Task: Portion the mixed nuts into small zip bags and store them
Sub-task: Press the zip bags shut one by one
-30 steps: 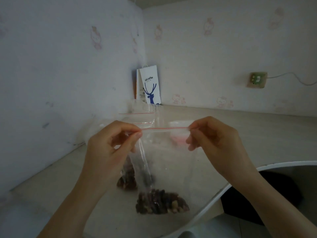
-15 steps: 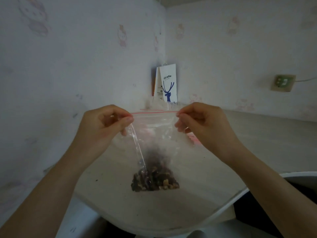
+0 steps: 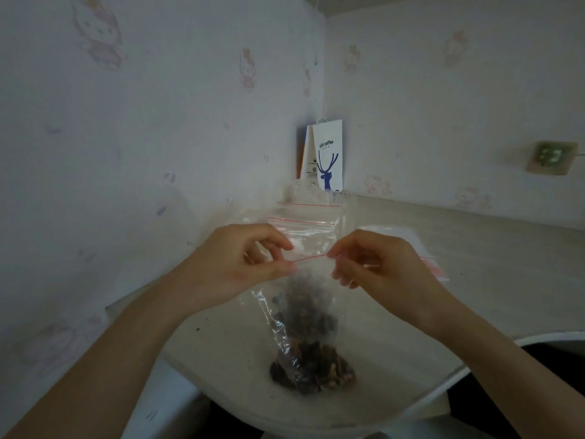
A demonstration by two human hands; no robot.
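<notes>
Pale counter ran into a wallpapered corner, light dim. Left hand pinched the left end of the red zip strip. Bag hung between both hands, nuts heaped in its bottom, low over the near counter edge. Right hand pinched the strip's right end. Whether the seal was shut could not be told. Judged: one portion filled, closing under way. Empty bags stood just behind, so more portions and the storing seemed left.
</notes>
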